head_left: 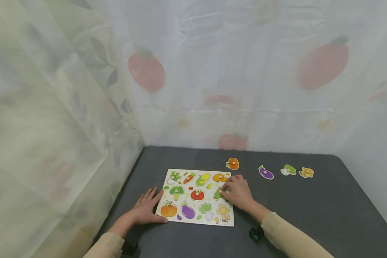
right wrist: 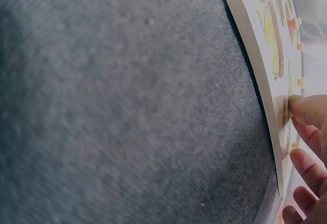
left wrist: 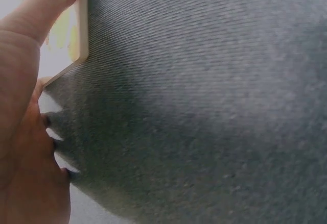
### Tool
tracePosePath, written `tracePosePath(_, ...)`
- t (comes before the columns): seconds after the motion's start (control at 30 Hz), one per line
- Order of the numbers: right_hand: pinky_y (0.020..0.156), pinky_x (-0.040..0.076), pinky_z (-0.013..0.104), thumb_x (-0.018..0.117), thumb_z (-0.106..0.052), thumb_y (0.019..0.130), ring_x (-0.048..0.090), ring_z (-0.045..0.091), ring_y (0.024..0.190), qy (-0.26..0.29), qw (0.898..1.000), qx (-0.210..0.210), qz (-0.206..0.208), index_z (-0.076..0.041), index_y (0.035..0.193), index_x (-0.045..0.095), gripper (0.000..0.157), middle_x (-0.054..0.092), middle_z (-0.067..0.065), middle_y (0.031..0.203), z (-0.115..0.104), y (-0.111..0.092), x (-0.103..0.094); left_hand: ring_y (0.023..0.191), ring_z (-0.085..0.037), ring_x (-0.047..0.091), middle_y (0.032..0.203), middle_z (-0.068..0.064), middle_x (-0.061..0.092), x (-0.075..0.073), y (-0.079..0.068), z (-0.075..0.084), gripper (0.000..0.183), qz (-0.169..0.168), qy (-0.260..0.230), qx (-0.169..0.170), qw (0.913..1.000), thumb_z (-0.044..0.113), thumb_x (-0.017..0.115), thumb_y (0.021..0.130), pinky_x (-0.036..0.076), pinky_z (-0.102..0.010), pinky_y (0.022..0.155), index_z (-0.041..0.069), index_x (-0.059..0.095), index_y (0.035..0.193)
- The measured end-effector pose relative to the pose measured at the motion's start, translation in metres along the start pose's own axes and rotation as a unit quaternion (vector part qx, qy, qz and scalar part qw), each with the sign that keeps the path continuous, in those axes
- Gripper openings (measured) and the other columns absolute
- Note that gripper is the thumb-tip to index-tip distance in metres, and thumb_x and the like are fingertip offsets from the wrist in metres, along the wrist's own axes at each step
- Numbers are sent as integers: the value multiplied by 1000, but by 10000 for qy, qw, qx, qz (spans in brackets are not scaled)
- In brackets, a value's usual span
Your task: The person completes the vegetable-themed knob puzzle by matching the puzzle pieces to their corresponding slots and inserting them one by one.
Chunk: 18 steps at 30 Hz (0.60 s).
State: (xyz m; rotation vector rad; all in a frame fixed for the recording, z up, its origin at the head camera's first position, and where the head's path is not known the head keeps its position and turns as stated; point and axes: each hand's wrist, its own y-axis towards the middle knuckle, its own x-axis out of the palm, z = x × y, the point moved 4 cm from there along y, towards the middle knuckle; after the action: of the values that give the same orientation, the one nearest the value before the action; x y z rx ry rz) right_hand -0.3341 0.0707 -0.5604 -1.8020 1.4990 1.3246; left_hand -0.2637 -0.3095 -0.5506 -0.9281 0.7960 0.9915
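A wooden vegetable puzzle board (head_left: 193, 221) lies flat on the dark table. My left hand (head_left: 147, 208) is spread beside its left edge, with the thumb on the board's near left corner. In the left wrist view the thumb (left wrist: 43, 9) overlaps the board's corner. My right hand (head_left: 238, 192) is over the right side of the board, thumb and forefinger pinching a green vegetable puzzle piece (head_left: 217, 194), which the fingers partly cover. Knobbed pieces lie in the board, among them a tomato (head_left: 197, 195), a broccoli (head_left: 176, 192) and a carrot (head_left: 189, 178).
Beyond the board lies a pumpkin piece (head_left: 233, 163). Farther right on the table (head_left: 329, 208) are an eggplant piece (head_left: 266, 172), a cabbage piece (head_left: 288, 170) and a mushroom piece (head_left: 306, 172). Pale printed curtains (head_left: 193, 129) hang along the back and sides.
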Motion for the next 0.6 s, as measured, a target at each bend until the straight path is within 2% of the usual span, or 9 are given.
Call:
tracePosePath(0.17, 99, 39, 52, 81, -38, 86, 48, 29, 118, 249, 9992, -251, -207, -33, 82, 78, 8, 66, -4, 108, 9, 5, -4, 153, -47, 6, 168, -23, 13, -1, 1, -4, 124, -74, -50, 73, 9999, 72, 80, 72, 6, -69, 118, 14, 23, 165)
tracePosePath(0.27, 100, 38, 58, 77, -32, 91, 49, 34, 120, 477, 9985, -285, -12, -27, 91, 82, 7, 68, 1, 111, 22, 14, -14, 153, -47, 7, 168, -23, 13, -1, 1, -4, 123, -67, -42, 98, 9999, 72, 80, 72, 7, -69, 118, 14, 24, 165)
tracePosePath(0.43, 100, 37, 65, 72, -23, 95, 49, 44, 122, 325, 9972, 182, 656, -13, 104, 81, 16, 68, 14, 115, 53, 36, -31, 153, -48, 8, 168, -24, 14, -3, -1, 1, 122, -31, -40, 61, 10000, 71, 80, 73, 7, -69, 118, 13, 25, 164)
tracePosePath(0.6, 98, 36, 67, 69, -18, 96, 46, 49, 122, 271, 9959, 494, 704, -7, 115, 78, 24, 64, 21, 121, 72, 53, -41, 153, -47, 7, 168, -23, 12, -5, -2, 3, 121, -84, -16, -27, 10000, 69, 81, 73, 7, -68, 119, 13, 24, 165)
